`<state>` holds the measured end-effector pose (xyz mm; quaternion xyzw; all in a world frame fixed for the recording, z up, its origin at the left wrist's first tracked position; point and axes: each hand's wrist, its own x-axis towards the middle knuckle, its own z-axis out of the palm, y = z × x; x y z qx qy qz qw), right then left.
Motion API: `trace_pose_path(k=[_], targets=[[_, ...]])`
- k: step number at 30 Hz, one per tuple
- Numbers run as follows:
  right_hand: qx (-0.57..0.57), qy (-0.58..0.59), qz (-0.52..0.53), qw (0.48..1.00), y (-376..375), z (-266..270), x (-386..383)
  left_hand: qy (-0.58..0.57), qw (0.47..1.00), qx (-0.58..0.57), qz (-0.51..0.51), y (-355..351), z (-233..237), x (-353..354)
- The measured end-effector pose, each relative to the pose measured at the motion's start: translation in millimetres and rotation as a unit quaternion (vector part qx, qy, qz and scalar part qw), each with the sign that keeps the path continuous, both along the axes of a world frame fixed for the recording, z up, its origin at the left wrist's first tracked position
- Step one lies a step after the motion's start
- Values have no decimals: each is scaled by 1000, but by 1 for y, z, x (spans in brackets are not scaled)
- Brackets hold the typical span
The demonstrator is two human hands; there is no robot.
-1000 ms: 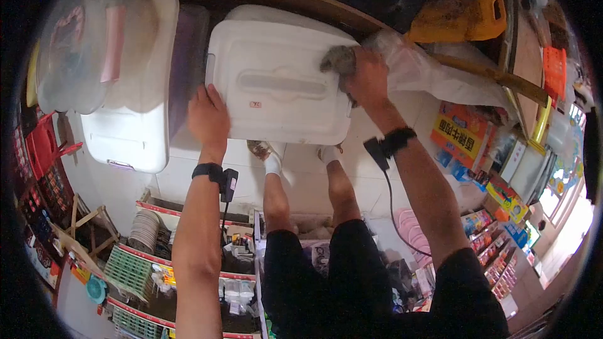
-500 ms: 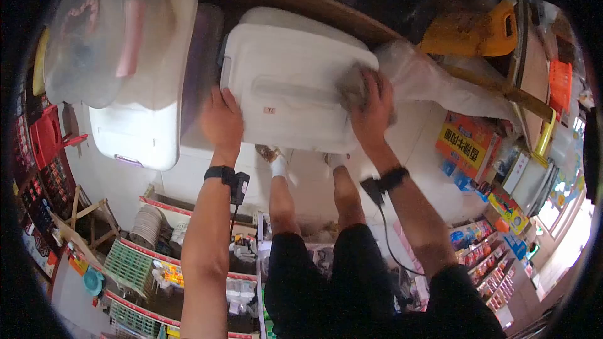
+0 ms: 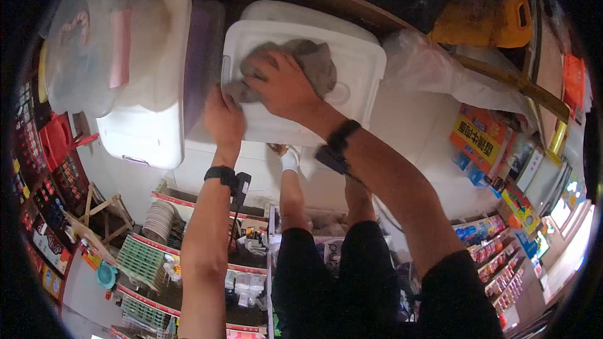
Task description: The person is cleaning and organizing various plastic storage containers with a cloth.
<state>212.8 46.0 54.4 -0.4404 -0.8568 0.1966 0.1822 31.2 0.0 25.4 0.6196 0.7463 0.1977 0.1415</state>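
A white plastic storage box lid (image 3: 361, 66) is tilted in front of me. My left hand (image 3: 224, 118) is closed on its left edge, with the fingertips partly hidden. A crumpled grey-brown cloth (image 3: 316, 68) lies bunched on the lid's surface. On that cloth rests my right hand (image 3: 286, 88), its fingers bent over it and pressing it against the left half of the lid. Behind the lid shows part of another white box or lid (image 3: 301, 12).
Stacked at left are a white box (image 3: 147, 135) and clear bags (image 3: 88, 44). At right are a plastic bag (image 3: 433, 72), a yellow jug (image 3: 480, 19) and an orange carton (image 3: 480, 135). Shelves with green baskets (image 3: 141, 260) stand at the lower left.
My right hand has moved left across the lid with the cloth, from its right side to its left part. My left hand stays at the left edge.
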Motion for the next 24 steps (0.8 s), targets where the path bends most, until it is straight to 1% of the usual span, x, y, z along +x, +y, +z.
trace_pose_path(k=[2,3,5,6,8,10,11,13,15,17,18,20,21,23,24], targets=[[-35,20,24,999,-24,7,36,-10,998,-52,28,1,13,3],[-43,1,15,999,-38,8,58,-7,998,-54,25,1,19,4],[-44,-18,0,999,-59,7,101,-9,990,-136,42,5,25,6],[-41,-18,-5,999,-66,6,115,-9,990,-136,44,5,25,7],[-60,-27,-19,998,-69,14,116,19,994,-96,48,4,19,7],[-76,-35,-30,996,-63,19,104,7,996,-73,46,1,12,1],[-57,-42,-29,997,-59,16,88,-6,998,-51,39,0,9,-1],[-39,-48,-30,998,-42,13,52,-24,997,-55,50,0,8,0],[-13,0,-15,1000,-22,13,14,-39,996,-59,59,-5,2,-4],[-10,13,-2,1000,-8,5,-12,-56,998,-14,21,-11,-17,-18],[-9,20,8,1000,-7,4,-15,-56,998,-16,18,-13,-17,-22],[0,18,4,1000,-11,6,-3,-94,994,-59,5,-11,-23,-21],[-14,25,13,1000,-16,6,5,-93,994,-60,3,-10,-24,-20],[-26,39,21,999,-29,10,26,-84,994,-57,34,-11,-20,-22],[-28,10,9,1000,-36,12,44,-82,994,-58,33,-11,-15,-21]])
